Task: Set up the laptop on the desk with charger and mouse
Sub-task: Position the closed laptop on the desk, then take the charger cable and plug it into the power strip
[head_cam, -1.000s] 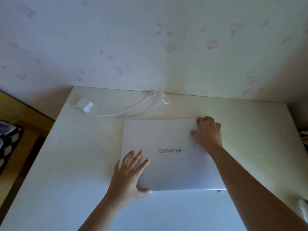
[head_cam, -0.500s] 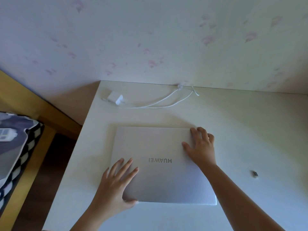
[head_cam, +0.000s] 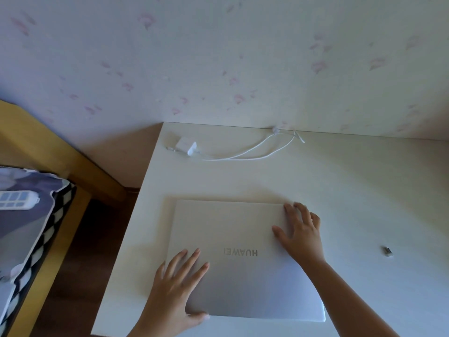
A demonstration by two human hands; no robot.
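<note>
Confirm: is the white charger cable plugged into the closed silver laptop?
No. The white charger brick and its white cable lie apart from the closed silver laptop, near the white desk's far edge.

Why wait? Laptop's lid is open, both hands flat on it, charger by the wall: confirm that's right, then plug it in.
Not quite. The head view shows the Huawei laptop closed, lid down. The left hand and right hand do lie flat on it, and the white charger sits by the wall.
</note>
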